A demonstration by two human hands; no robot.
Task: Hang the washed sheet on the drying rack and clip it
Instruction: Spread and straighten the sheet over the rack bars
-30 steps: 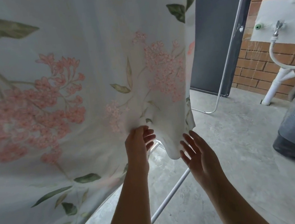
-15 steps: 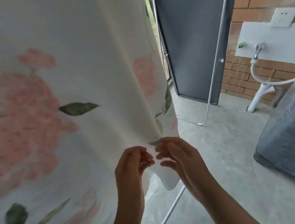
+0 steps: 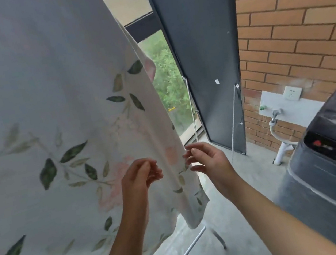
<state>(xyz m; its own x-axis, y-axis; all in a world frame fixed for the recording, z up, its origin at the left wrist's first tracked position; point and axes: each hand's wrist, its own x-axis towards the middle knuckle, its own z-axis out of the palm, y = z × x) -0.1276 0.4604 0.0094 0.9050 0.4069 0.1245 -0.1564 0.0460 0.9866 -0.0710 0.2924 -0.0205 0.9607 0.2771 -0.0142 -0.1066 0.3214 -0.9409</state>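
Note:
The white sheet (image 3: 56, 128), printed with pink flowers and green leaves, hangs down and fills the left of the view; its lower corner ends above the floor. My left hand (image 3: 140, 177) is in front of the sheet with its fingers curled beside a vertical fold; whether it grips the cloth is unclear. My right hand (image 3: 209, 160) pinches the sheet's right edge between thumb and forefinger. Thin metal uprights of the drying rack (image 3: 233, 120) stand behind the sheet's edge, and a white floor bar of the rack lies below the corner. No clip is visible.
A dark door panel (image 3: 206, 54) stands open behind the rack, with greenery outside. A brick wall (image 3: 299, 16) carries a socket and a tap (image 3: 275, 114). A dark washing machine (image 3: 335, 166) under clear plastic stands at right on the concrete floor (image 3: 236, 238).
The view has tilted up. Both hands have moved up along the sheet's right edge, away from its lower corner, and now sit a little further apart.

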